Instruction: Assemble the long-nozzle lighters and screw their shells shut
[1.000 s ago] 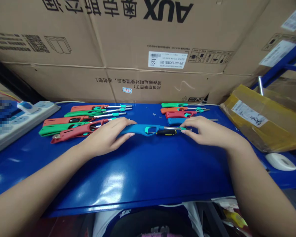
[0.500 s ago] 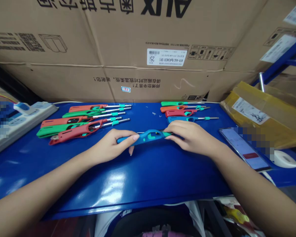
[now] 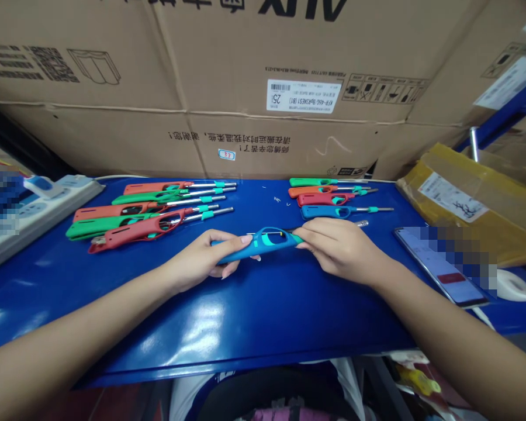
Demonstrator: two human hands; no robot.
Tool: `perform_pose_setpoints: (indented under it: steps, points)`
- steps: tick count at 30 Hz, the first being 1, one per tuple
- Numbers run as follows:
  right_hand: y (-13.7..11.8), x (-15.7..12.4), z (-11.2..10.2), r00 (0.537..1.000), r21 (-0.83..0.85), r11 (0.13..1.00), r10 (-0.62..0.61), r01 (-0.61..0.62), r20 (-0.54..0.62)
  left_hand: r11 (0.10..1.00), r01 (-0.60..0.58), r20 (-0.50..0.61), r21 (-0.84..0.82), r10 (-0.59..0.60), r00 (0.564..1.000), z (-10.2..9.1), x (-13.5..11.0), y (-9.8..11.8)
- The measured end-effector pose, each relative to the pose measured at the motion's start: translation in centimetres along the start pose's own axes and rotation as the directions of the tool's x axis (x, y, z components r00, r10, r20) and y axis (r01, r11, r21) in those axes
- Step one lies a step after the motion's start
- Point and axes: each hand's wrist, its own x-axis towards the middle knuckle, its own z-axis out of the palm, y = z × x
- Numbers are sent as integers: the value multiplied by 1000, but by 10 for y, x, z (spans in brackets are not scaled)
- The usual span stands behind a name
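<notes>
Tabletop: blue, glossy, streaked with light reflections towards the near edge; a few small white marks near the far middle.

Blue lighter: held over the middle of the tabletop, lying crosswise between both hands. Left hand: closed round the handle end, thumb on top, fingers beneath. Right hand: fingers pinched on the front end, covering what lies under them; a metal tip shows just beyond the knuckles.

Lighters, left group: five, in red, orange and green, overlapping, metal barrels pointing right. Lighters, right group: four, in green, orange, red and blue, roughly parallel, barrels also pointing right.

Power strip: white, slanting along the left side, one plug inserted.

Phone: screen lit, flat beside the right forearm. White rounded device: just beside it. Yellow-taped parcel: far right corner, white label on its face.

Large carton: brown, standing behind the tabletop as a wall, print upside down, white label. Blue metal frame: at right, behind the parcel.
</notes>
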Motion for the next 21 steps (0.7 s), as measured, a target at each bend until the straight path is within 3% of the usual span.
perform_pose_setpoints:
  steps: [4, 8, 12, 15, 21]
  points:
    - [2, -1, 2, 1000, -14, 1000, -12, 13, 18, 988, -58, -12, 141, 60, 998, -2, 0, 1]
    - [2, -2, 6, 994, -46, 999, 31, -26, 105, 901, -187, 5, 392, 202, 979, -4, 0, 1]
    - [1, 0, 5, 958, -20, 982, 189, -189, 216, 826, -240, 31, 510, 261, 965, -7, 0, 1]
    - [1, 3, 2, 934, 53, 947, 300, -316, 194, 780, -270, 26, 565, 311, 950, -10, -1, 4]
    - [7, 3, 4, 913, 109, 910, 387, -401, 125, 520, -314, 118, 794, 376, 919, -10, -1, 10]
